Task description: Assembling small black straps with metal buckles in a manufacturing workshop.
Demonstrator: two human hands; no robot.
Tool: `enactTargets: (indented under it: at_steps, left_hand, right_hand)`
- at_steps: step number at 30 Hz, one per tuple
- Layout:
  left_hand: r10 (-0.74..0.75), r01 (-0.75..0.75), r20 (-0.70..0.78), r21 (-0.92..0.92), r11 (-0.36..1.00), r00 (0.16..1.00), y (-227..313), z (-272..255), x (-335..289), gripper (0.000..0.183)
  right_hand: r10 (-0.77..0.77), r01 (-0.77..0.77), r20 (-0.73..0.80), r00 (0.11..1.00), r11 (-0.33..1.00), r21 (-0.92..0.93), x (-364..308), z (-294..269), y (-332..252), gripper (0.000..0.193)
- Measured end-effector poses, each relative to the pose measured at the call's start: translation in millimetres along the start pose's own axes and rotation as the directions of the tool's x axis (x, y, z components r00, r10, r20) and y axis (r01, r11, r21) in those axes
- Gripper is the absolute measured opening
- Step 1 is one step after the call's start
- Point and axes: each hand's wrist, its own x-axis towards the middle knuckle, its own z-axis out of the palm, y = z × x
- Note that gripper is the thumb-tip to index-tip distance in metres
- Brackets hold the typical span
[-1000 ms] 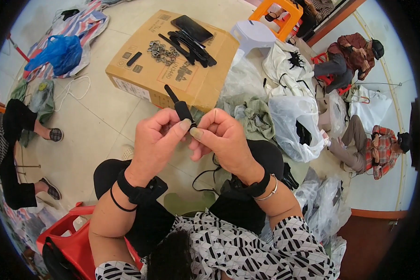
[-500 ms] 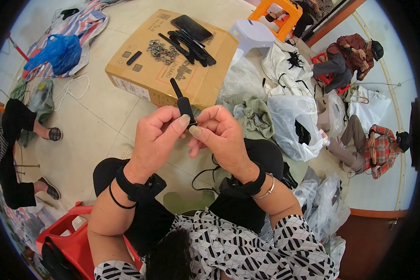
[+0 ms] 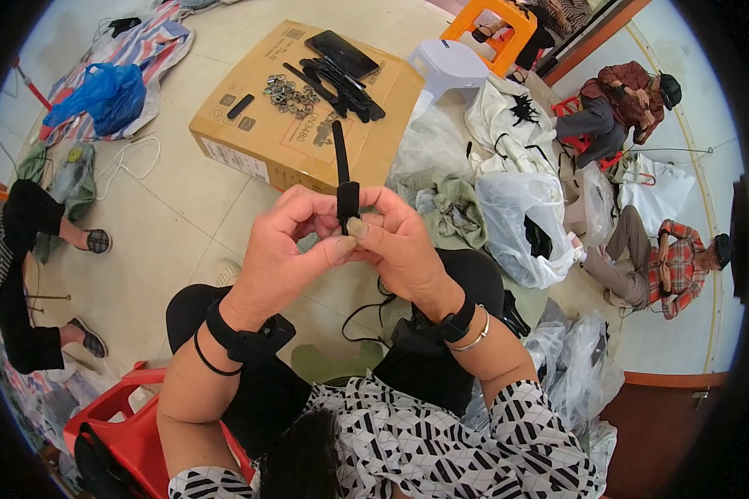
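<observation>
Between the fingertips of both hands is a black strap (image 3: 341, 158), its narrow end pointing up and its wider part folded near the fingers. My left hand (image 3: 287, 241) pinches its lower end from one side. My right hand (image 3: 401, 248) closes on the same end from the other, thumbs almost meeting. Whatever lies under the thumbs is hidden. Just beyond the hands, a cardboard box (image 3: 250, 137) carries a pile of small metal buckles (image 3: 290, 96), a bunch of black straps (image 3: 341, 87), a dark phone (image 3: 341, 53) and one short black strap piece (image 3: 240, 106).
White plastic bags (image 3: 520, 220) and a grey-green cloth bundle (image 3: 456, 208) lie right of the box. Behind them stand a white stool (image 3: 449, 66) and an orange stool (image 3: 508, 33). Seated people are at the right; another person's legs (image 3: 37, 249) are at the left.
The strap has swung from leaning left to nearly upright and its wide part has turned. My left fingers have shifted lower around it, and both hands have drawn closer together.
</observation>
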Motion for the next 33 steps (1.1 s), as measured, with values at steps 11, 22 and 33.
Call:
enactTargets:
  at_steps: [11,22,33]
  left_hand:
    - [0.015,-0.013,-0.009,0.184,0.983,1.0,0.7,1.1,1.0,0.03]
    - [0.137,-0.151,0.065,0.482,0.863,0.988,1.9,4.3,-2.7,0.025]
    - [-0.098,0.089,0.092,0.097,0.991,0.991,-12.6,7.4,-1.8,0.018]
  right_hand:
    - [0.116,-0.12,0.046,0.992,0.988,0.097,-0.4,-3.4,0.9,0.03]
    - [-0.473,0.386,0.078,0.877,0.601,-0.7,-1.7,-9.5,-7.3,0.011]
    - [-0.351,0.291,-0.025,0.936,0.813,-0.505,-2.3,-12.5,-5.8,0.009]
